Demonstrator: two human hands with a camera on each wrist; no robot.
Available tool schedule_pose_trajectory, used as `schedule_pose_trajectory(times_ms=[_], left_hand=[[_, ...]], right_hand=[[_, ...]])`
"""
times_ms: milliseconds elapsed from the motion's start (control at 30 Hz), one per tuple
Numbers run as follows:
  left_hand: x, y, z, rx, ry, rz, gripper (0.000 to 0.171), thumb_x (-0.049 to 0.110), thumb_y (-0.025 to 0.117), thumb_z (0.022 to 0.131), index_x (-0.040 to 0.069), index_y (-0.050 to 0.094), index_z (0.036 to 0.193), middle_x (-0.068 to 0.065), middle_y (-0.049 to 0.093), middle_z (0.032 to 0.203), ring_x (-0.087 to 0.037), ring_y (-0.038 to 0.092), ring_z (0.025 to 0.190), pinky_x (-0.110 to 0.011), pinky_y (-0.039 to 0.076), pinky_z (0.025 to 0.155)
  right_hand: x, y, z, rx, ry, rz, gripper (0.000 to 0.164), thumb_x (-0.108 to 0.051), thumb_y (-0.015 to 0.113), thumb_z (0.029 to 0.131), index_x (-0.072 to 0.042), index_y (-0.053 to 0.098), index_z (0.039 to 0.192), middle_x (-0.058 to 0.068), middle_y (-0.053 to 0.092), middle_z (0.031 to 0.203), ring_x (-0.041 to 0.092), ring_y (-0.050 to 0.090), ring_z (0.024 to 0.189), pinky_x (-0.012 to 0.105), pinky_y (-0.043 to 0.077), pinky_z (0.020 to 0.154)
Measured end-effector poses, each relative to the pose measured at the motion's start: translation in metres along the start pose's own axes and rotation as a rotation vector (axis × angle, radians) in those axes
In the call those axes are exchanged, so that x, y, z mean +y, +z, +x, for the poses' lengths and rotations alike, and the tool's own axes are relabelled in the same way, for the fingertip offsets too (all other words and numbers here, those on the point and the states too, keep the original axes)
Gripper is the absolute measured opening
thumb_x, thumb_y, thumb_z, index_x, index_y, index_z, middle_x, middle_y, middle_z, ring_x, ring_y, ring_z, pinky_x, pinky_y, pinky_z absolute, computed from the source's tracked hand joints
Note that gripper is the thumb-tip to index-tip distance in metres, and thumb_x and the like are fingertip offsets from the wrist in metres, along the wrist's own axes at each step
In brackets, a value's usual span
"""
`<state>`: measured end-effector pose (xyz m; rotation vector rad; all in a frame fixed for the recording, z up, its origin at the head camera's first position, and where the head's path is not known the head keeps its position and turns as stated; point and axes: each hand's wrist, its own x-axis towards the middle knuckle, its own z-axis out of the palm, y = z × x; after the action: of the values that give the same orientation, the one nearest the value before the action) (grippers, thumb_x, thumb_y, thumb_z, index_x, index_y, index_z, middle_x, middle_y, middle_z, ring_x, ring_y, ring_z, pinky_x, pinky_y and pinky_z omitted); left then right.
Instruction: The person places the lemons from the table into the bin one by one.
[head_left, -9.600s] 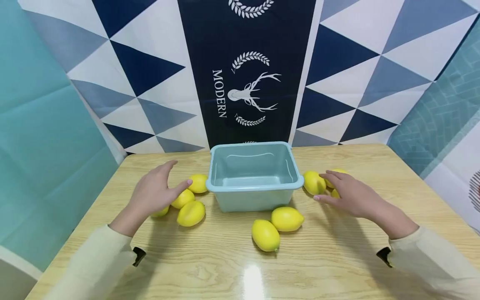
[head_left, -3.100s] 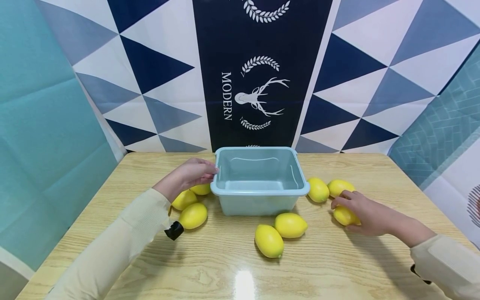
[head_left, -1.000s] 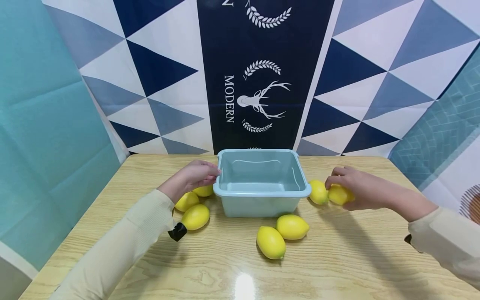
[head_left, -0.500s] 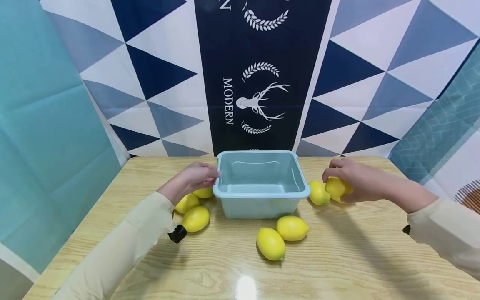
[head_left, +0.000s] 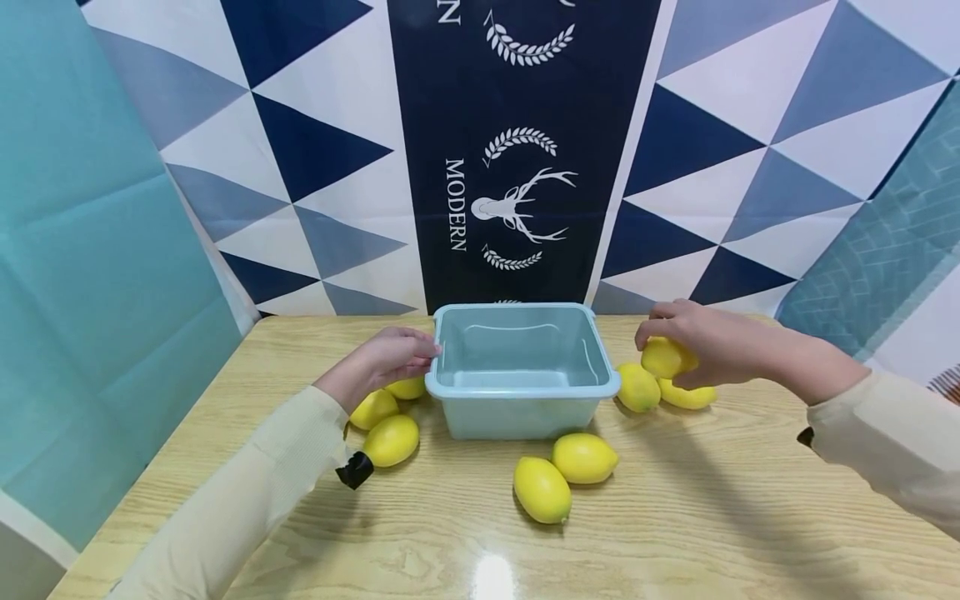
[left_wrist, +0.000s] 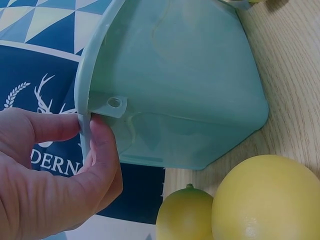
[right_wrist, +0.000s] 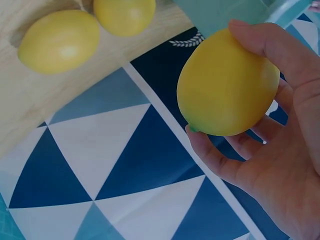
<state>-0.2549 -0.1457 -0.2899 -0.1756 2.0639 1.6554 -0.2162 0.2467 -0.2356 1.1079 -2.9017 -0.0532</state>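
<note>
Over grained tabletop (head_left: 420, 517) — right hand (head_left: 708, 340) grips smooth lemon (head_left: 666, 358).

Across the back, a flat printed cloth of white, navy and grey-blue triangles (head_left: 330, 142), divided by a tall dark panel (head_left: 517, 100) with a white deer head (head_left: 491, 207), laurel sprigs (head_left: 521, 143) and sideways lettering MODERN (head_left: 455, 204). At left, a creased turquoise sheet (head_left: 90, 250); at right, a turquoise brick-patterned surface (head_left: 900, 242), perhaps cloth too, cut off by the edge. Below, a pale wood-grained tabletop (head_left: 450, 517) with white glare (head_left: 492, 575).
</note>
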Motion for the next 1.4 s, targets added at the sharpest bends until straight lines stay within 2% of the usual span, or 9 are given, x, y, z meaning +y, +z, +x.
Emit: schedule_pose_trajectory(times_ms=[267, 467, 867, 1033, 1267, 1400], left_hand=[[-0.001, 0.000, 0.000, 0.006, -0.005, 0.016, 0.043, 0.013, 0.056, 0.096, -0.002, 0.044, 0.135, -0.009, 0.056, 0.114, -0.014, 0.057, 0.087, -0.031, 0.049, 0.104], [0.000, 0.000, 0.000, -0.002, 0.006, 0.002, 0.042, 0.011, 0.055, 0.096, -0.002, 0.044, 0.135, -0.011, 0.054, 0.118, -0.013, 0.057, 0.088, -0.034, 0.047, 0.107], [0.000, 0.001, 0.001, 0.002, 0.002, -0.003, 0.042, 0.010, 0.055, 0.096, -0.002, 0.044, 0.135, -0.009, 0.054, 0.113, -0.013, 0.057, 0.087, -0.034, 0.047, 0.108], [0.000, 0.000, 0.000, 0.004, 0.004, 0.015, 0.042, 0.012, 0.055, 0.096, -0.002, 0.044, 0.134, -0.008, 0.055, 0.113, -0.013, 0.057, 0.087, -0.030, 0.050, 0.103], [0.000, 0.000, 0.000, 0.010, -0.006, 0.020, 0.042, 0.012, 0.056, 0.096, -0.001, 0.045, 0.134, -0.007, 0.056, 0.108, -0.011, 0.057, 0.083, -0.022, 0.055, 0.089], [0.000, -0.001, 0.002, 0.008, -0.007, 0.029, 0.042, 0.012, 0.056, 0.096, -0.001, 0.045, 0.134, -0.007, 0.056, 0.109, -0.012, 0.057, 0.084, -0.024, 0.054, 0.093]], right_hand=[[-0.003, -0.013, 0.008, -0.011, 0.007, 0.008, 0.052, -0.006, 0.089, 0.058, -0.024, 0.064, 0.100, -0.003, 0.058, 0.100, 0.016, 0.053, 0.091, 0.031, 0.056, 0.075], [-0.004, -0.024, 0.017, -0.029, 0.007, 0.026, 0.051, -0.005, 0.088, 0.060, -0.023, 0.064, 0.101, -0.003, 0.057, 0.096, 0.015, 0.052, 0.088, 0.031, 0.056, 0.073], [-0.007, -0.034, 0.032, -0.063, -0.029, 0.054, 0.049, -0.003, 0.086, 0.061, -0.021, 0.065, 0.101, -0.001, 0.058, 0.098, 0.015, 0.052, 0.087, 0.030, 0.055, 0.073], [-0.010, -0.040, 0.041, -0.098, -0.021, 0.045, 0.048, -0.005, 0.086, 0.063, -0.019, 0.065, 0.104, 0.002, 0.059, 0.101, 0.018, 0.053, 0.088, 0.033, 0.057, 0.074], [-0.018, -0.045, 0.055, -0.137, -0.022, 0.068, 0.046, -0.006, 0.084, 0.066, -0.018, 0.064, 0.106, 0.004, 0.060, 0.105, 0.020, 0.053, 0.091, 0.035, 0.056, 0.077], [-0.023, -0.046, 0.064, -0.137, -0.039, 0.071, 0.045, -0.005, 0.083, 0.066, -0.017, 0.064, 0.105, 0.005, 0.061, 0.106, 0.022, 0.054, 0.093, 0.036, 0.056, 0.078]])
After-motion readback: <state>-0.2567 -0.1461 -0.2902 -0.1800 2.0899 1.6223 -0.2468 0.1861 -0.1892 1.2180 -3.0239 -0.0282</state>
